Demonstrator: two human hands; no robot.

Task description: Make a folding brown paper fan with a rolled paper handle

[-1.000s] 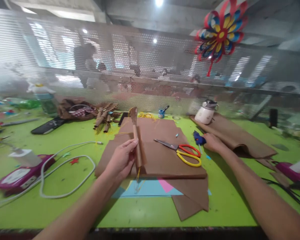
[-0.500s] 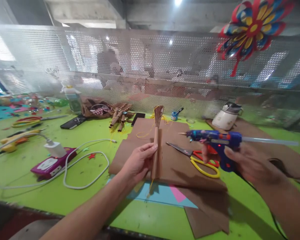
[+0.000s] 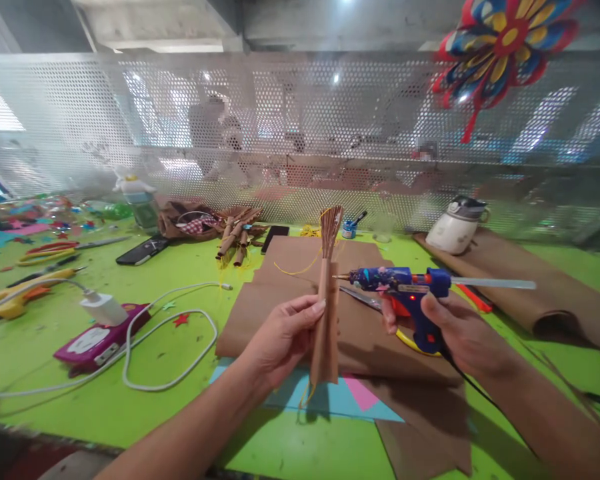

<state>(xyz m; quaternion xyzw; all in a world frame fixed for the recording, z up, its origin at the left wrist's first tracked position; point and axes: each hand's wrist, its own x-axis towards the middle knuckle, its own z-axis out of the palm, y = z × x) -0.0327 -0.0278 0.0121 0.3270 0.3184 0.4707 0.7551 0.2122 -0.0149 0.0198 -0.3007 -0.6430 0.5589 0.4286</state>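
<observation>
Between thumb and fingers, my left hand (image 3: 293, 333) pinches a rolled brown paper piece (image 3: 325, 320) with a fringed, fanned top and yellow string at its lower end. My right hand (image 3: 460, 333) is wrapped round the grip of a blue glue gun (image 3: 395, 280), a clear glue stick (image 3: 495, 283) jutting from its back. The gun's nozzle points left, close to the paper's right edge; I cannot tell whether they touch. Partly hidden behind the gun, scissors (image 3: 363, 298) lie on brown paper sheets (image 3: 270, 300).
On the green table (image 3: 180, 413) stand a purple power socket (image 3: 100, 347) with a white cable, and a white jug (image 3: 455, 227). Several finished paper rolls (image 3: 235, 233) lie at the back by a phone (image 3: 275, 240). A perforated metal screen (image 3: 300, 133) rises behind.
The glue gun has moved left, its nozzle now close to the paper roll. My left hand has shifted slightly right with the roll.
</observation>
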